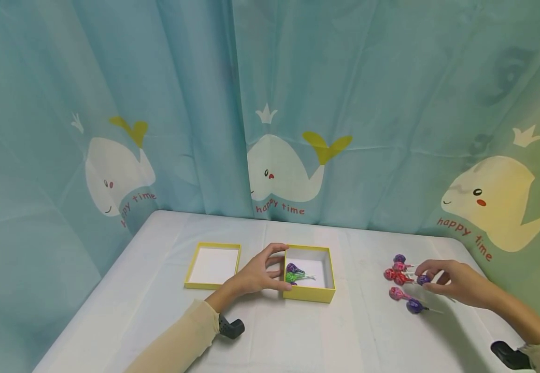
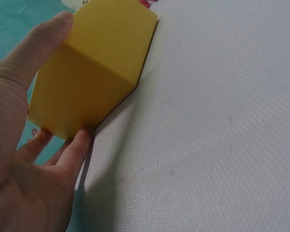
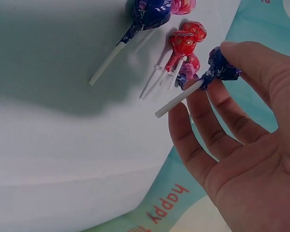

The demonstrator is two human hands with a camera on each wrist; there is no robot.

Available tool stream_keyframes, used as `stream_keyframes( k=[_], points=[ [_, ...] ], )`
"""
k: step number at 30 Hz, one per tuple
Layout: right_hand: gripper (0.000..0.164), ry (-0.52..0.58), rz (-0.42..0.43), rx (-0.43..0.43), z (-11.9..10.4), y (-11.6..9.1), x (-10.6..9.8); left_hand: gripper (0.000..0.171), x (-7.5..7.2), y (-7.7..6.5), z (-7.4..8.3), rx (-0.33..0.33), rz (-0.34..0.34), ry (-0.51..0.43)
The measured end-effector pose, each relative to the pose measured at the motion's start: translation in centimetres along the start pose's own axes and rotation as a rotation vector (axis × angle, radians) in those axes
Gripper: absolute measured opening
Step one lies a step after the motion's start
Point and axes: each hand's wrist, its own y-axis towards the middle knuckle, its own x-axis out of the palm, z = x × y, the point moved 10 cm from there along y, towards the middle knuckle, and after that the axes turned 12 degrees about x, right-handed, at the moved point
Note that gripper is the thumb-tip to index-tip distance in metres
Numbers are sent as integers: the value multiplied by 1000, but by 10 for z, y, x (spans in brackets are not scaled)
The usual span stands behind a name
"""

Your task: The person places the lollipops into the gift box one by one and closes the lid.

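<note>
My left hand [image 1: 256, 273] holds the left side of an open yellow box [image 1: 309, 294], its thumb near the front corner and the other fingers towards the back. Inside the box lie a green lollipop [image 1: 293, 277] and purple ones, sticks pointing right. Over on the right, my right hand [image 1: 461, 284] pinches a purple lollipop [image 3: 222, 66] by its wrapped head, between thumb and fingers. Its white stick juts out freely in the right wrist view. Beside that hand lie red lollipops [image 1: 400, 279], a pink lollipop [image 1: 396, 293] and another purple lollipop [image 1: 415, 306].
A shallow yellow-rimmed lid [image 1: 214, 265], white inside, lies left of the box. The white table [image 1: 270, 336] runs back to a blue curtain [image 1: 195, 103] printed with whales. Each wrist carries a dark camera mount.
</note>
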Motion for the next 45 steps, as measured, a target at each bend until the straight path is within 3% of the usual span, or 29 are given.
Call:
stream_keyframes(
  k=[22,37,45],
  points=[
    [25,-16,-15,34,-1,2,2,95,2,0,1,1,1,-33],
    [24,-21,-6,-17,-7,5,0,95,1,0,-1,3,3,-47],
    [25,-25,0,-53,-23,13,-7,95,1,0,-1,2,4,-49]
  ],
)
